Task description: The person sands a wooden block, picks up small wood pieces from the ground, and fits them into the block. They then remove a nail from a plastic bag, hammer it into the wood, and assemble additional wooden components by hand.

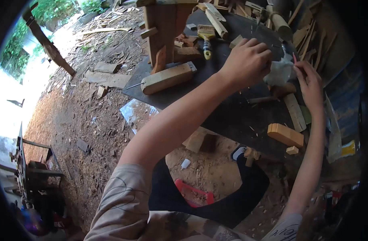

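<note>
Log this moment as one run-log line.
left hand: fingers curled on white crumpled plastic bag | right hand: at the bag's right edge | surface: dark flat board

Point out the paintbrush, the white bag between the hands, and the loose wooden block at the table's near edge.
paintbrush (207, 40), head view: on its handle, below the bristles.
white bag (281, 71), head view: on its crumpled middle.
wooden block (285, 135), head view: on its top face.

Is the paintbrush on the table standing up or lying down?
Lying down. The paintbrush rests flat on the dark table, bristles pointing away.
</note>
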`<action>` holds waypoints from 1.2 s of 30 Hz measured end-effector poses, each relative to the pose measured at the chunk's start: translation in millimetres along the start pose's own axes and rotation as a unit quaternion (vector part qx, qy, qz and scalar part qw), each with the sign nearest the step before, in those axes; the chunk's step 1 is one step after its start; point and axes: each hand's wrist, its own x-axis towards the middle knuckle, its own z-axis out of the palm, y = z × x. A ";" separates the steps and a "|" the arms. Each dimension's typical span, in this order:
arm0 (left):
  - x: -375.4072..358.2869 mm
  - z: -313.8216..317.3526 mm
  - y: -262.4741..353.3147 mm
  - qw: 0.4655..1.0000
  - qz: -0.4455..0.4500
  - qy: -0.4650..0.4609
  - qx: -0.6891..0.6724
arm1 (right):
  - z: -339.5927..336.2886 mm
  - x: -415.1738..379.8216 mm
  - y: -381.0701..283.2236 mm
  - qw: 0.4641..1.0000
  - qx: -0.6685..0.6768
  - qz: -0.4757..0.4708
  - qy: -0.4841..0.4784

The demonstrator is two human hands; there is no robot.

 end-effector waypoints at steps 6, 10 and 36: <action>-1.6 -3.1 -3.7 0.999 -0.035 -0.018 0.013 | 0.8 -18.3 24.4 0.998 0.010 0.050 0.022; -2.7 -1.4 -5.3 0.999 -0.032 -0.031 -0.007 | -5.3 -28.4 28.4 0.993 0.006 0.114 0.007; -7.2 7.4 19.4 0.985 -0.095 -0.086 -0.118 | 26.6 -20.2 -23.5 0.983 0.154 0.095 -0.017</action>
